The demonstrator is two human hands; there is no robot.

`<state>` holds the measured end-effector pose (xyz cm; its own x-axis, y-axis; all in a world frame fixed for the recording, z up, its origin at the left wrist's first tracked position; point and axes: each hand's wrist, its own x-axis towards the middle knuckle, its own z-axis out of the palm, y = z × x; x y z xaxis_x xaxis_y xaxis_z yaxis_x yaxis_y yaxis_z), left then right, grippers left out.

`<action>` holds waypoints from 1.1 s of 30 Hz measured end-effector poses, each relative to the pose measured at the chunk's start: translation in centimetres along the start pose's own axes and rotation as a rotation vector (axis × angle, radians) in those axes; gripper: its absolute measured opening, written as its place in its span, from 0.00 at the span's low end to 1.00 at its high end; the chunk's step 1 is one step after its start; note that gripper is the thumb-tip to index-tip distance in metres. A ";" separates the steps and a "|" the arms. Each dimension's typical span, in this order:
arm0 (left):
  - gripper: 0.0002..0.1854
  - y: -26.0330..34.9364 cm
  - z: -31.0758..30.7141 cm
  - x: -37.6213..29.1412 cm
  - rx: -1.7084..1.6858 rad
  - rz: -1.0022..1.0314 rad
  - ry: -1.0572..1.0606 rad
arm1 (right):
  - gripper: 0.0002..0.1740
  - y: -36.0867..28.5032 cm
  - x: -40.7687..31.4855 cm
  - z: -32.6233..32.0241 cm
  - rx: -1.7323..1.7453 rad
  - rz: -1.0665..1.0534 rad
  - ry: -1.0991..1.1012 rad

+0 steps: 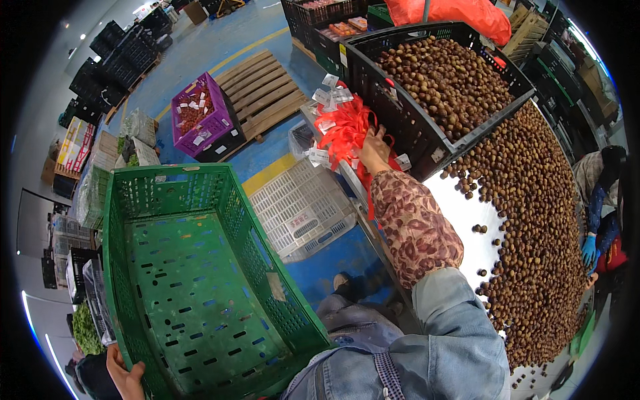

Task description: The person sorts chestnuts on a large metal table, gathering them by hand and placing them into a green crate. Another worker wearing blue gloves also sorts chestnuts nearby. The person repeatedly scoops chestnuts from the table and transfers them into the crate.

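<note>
At the lower left my left hand (126,375) grips the rim of a large green plastic crate (175,280), with the thumb over the edge. The crate has a slotted floor and perforated walls; only small bits of debris show inside. My right hand (375,150) reaches forward onto a heap of red ribbon-like strips (345,130) with white printed tags. Its fingers rest among the strips, and whether they grip one is hidden. Just beyond this hand stands a black plastic crate (400,110) filled with small round brown fruits or nuts (445,80).
More brown pieces (540,225) cover the white table (457,215) on the right. Across it, a person's blue-gloved hand (590,249) touches them. A white slotted crate (300,210), a purple crate (225,120) of packed red produce and a wooden pallet (265,90) lie ahead.
</note>
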<state>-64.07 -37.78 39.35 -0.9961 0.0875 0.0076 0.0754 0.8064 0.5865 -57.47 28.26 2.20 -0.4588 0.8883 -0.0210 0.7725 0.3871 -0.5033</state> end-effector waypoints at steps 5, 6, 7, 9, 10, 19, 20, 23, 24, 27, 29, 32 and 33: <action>0.39 -2.5 -0.1 4.4 -0.041 0.032 -0.012 | 0.28 1.7 1.6 -0.4 0.011 0.032 0.025; 0.40 -2.7 -0.5 5.4 -0.032 0.040 -0.058 | 0.25 1.5 1.3 -0.9 0.207 0.036 0.099; 0.41 -2.9 -0.5 6.2 -0.022 0.046 -0.105 | 0.21 1.0 0.9 -1.4 0.282 -0.034 0.204; 0.41 -3.2 -0.3 7.5 0.067 0.033 -0.134 | 0.16 -0.4 -0.2 -3.7 0.723 -0.190 0.341; 0.41 -3.2 0.2 7.8 0.112 0.030 -0.148 | 0.14 -1.2 -0.8 -5.4 0.711 -0.184 0.388; 0.32 -1.4 1.5 10.0 -0.060 0.199 -0.254 | 0.09 -3.7 -9.4 -23.7 0.990 -0.408 0.732; 0.32 -1.3 1.6 10.4 -0.058 0.209 -0.277 | 0.10 -3.5 -10.2 -25.3 1.154 -0.415 0.784; 0.30 -0.3 2.0 10.6 -0.020 0.273 -0.256 | 0.12 -1.7 -14.9 -29.7 1.267 -0.362 0.869; 0.29 0.3 2.5 10.1 0.012 0.324 -0.196 | 0.11 -1.0 -16.1 -30.4 1.214 -0.320 0.855; 0.31 4.2 3.4 7.6 0.587 0.546 -0.117 | 0.11 2.9 -20.4 -32.8 1.076 -0.145 0.974; 0.31 7.2 6.2 6.2 0.510 0.673 -0.061 | 0.11 5.7 -22.8 -33.9 0.955 -0.306 0.985; 0.31 10.2 9.6 2.9 0.320 0.788 -0.072 | 0.12 10.0 -27.0 -35.6 0.862 -0.349 1.052; 0.32 10.8 10.3 2.0 0.292 0.809 -0.093 | 0.12 11.3 -28.7 -36.2 0.963 -0.350 1.041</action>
<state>-64.76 -22.85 37.34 -0.6241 0.7371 0.2591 0.7813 0.5920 0.1978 -19.66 16.07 28.41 0.2835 0.7211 0.6322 -0.0881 0.6761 -0.7316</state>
